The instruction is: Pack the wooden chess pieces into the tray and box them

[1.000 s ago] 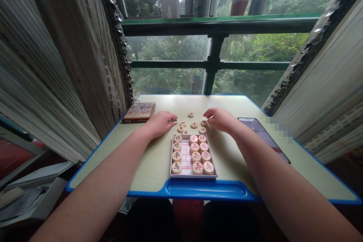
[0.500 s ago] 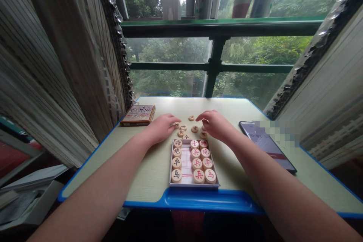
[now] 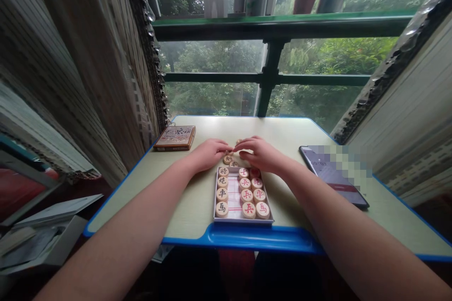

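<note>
My left hand [image 3: 211, 154] reaches in from the left over a small cluster of round wooden Chinese chess pieces, its fingers stretched out. From the right my right hand [image 3: 261, 153] arches over the same cluster, thumb apart from the fingers. The fingertips of both hands nearly meet, and most loose pieces are hidden under them. A loose black-lettered piece [image 3: 227, 159] shows by my left fingers, and another [image 3: 233, 164] touches the box's far edge. Just nearer to me is the open white box [image 3: 233, 220], with a black-lettered column [image 3: 222, 194] at left and two red-lettered columns [image 3: 246, 195] at right.
A brown Chinese chess box lid [image 3: 174, 138] lies at the back left of the table [image 3: 190, 225]. To the right is a phone [image 3: 328, 174]. A blue trough [image 3: 261, 239] runs along the front edge. Curtains hang on both sides, with cans and cups on the sill.
Both hands have moved inward towards each other over the loose pieces, covering several that showed before. The view has tilted slightly down. The pieces in the box stay in place.
</note>
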The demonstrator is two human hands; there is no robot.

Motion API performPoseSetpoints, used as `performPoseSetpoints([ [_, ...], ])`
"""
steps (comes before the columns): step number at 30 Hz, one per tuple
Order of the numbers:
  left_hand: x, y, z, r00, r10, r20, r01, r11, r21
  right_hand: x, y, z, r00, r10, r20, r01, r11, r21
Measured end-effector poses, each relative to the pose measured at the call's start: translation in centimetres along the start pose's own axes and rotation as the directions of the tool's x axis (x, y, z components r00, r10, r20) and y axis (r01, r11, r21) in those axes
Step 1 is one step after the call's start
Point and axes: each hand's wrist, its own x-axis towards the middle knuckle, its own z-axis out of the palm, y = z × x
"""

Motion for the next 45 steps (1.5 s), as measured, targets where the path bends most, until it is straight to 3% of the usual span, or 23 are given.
performPoseSetpoints([
  [6,0.0,-0.4,0.0,0.977,-0.202,-0.069,0.2,0.979,-0.027,0.1,-0.4,0.0,0.991,-0.03,0.132,0.043,0.995,-0.094],
  [9,-0.1,-0.6,-0.3,0.988,-0.148,-0.05,0.151,0.987,0.049,0.3,-0.1,-0.2,0.988,-0.027,0.149,0.05,0.988,-0.148],
  [13,-0.3,-0.8,-0.5,0.996,-0.088,-0.021,0.09,0.989,0.118,0.3,0.3,-0.2,0.998,-0.033,0.045,0.04,0.981,-0.19],
  [19,-0.7,-1.1,-1.0,0.994,-0.1,-0.038,0.104,0.983,0.151,0.4,0.4,0.7,0.998,0.062,0.006,-0.061,0.997,-0.039],
  [25,-0.8,-0.7,-1.4,0.997,-0.079,-0.018,0.081,0.989,0.124,0.8,0.4,0.8,0.988,0.153,0.031,-0.153,0.988,-0.026],
  [28,-0.9,-0.7,-1.4,0.997,-0.079,-0.02,0.081,0.989,0.122,0.5,0.1,0.4,0.986,0.163,-0.023,-0.163,0.987,0.002],
  [31,-0.9,-0.7,-1.4,0.996,-0.081,-0.022,0.083,0.989,0.123,-0.3,-1.1,-0.7,0.989,0.133,-0.067,-0.128,0.99,0.065],
  [34,-1.0,-0.7,-1.5,0.996,-0.085,-0.02,0.087,0.988,0.131,-1.2,-2.9,-2.0,0.999,0.018,0.042,-0.024,0.99,0.142],
  [38,-1.0,-0.7,-1.7,0.995,-0.098,-0.01,0.099,0.986,0.138,-1.7,-4.5,-2.3,0.989,-0.106,0.105,0.096,0.99,0.099],
  [45,-1.0,-0.9,-1.5,0.995,-0.095,-0.015,0.097,0.983,0.155,-1.5,-4.2,-1.0,0.988,-0.078,0.132,0.082,0.996,-0.021],
])
